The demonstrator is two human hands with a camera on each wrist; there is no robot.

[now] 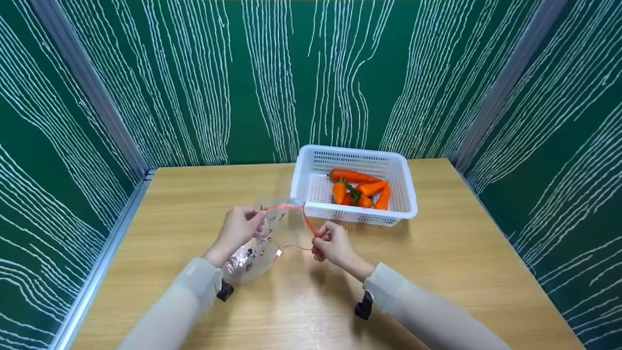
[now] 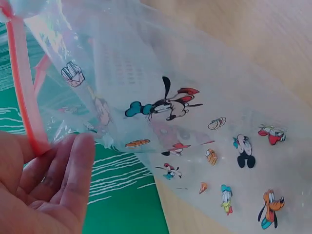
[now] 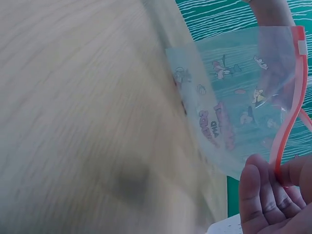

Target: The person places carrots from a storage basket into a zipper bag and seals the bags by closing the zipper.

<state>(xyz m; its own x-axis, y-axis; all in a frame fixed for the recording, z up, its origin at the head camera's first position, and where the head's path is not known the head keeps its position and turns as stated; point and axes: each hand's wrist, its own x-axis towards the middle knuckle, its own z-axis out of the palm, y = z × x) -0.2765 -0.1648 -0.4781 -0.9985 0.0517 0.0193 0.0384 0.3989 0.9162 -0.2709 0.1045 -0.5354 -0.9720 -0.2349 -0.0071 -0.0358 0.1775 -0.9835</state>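
Observation:
Both hands hold a clear zip bag (image 2: 185, 126) printed with small cartoon figures, its red-edged mouth spread apart between them. The left hand (image 1: 241, 227) pinches the red zip edge (image 2: 23, 92) between thumb and fingers on the left side of the opening. On the right side, the right hand (image 1: 335, 245) pinches the same edge, as the right wrist view shows with the thumb and fingers (image 3: 251, 195) on it. A white slider (image 3: 302, 47) sits on the red strip. The bag's body hangs to the left, partly behind the left hand in the head view.
Just beyond the hands stands a white plastic basket (image 1: 408, 194) with several orange carrots (image 1: 357, 176) and some green stems inside. It rests on a wooden table (image 1: 457, 272). Green walls (image 1: 311, 97) with white wavy lines enclose the back and sides.

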